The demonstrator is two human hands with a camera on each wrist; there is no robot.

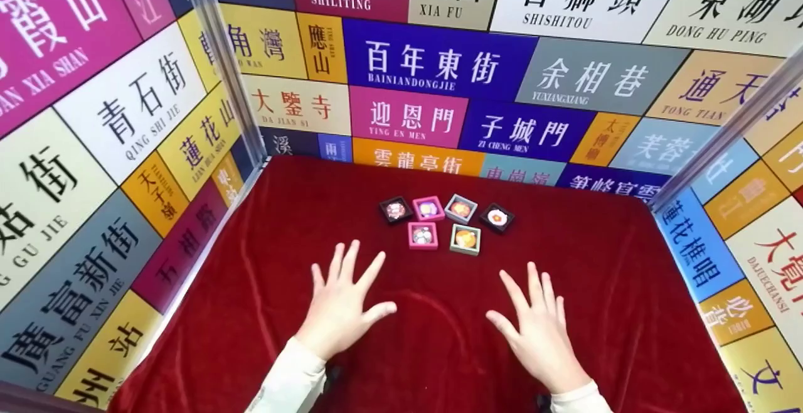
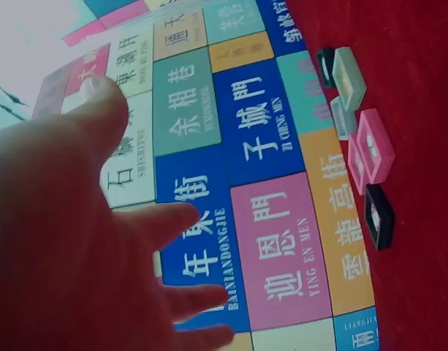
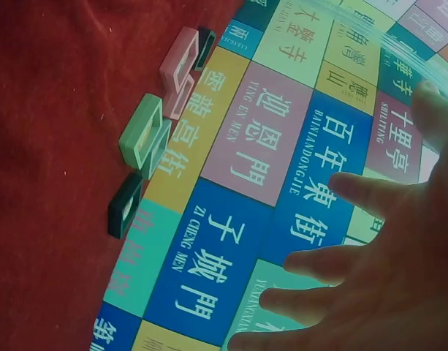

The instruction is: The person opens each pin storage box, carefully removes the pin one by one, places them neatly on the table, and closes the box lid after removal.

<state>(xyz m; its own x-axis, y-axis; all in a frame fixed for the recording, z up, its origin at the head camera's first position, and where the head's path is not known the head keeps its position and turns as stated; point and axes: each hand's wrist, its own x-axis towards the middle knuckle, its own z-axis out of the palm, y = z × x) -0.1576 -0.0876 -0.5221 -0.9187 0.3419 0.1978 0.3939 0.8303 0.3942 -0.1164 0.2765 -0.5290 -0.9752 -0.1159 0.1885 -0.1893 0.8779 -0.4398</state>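
My left hand [image 1: 339, 312] is spread wide over the red cloth, fingers straight, holding nothing. Opposite it, my right hand [image 1: 539, 331] is spread in the same way, also with nothing in it. Beyond the fingertips lies a group of small square boxes with round pictured tops. Its back row has a black box [image 1: 395, 210], a pink box [image 1: 428, 208], a grey box [image 1: 460, 208] and another black box [image 1: 497, 217]. In front of these lie a second pink box [image 1: 423, 236] and a pale green box [image 1: 465, 239]. Both hands are apart from the boxes.
A dark red velvet cloth [image 1: 433, 356] with some creases covers the table. Panels with coloured street-name signs [image 1: 439, 55] rise behind and on both sides, joined by clear corner strips [image 1: 229, 55] at the back left and right.
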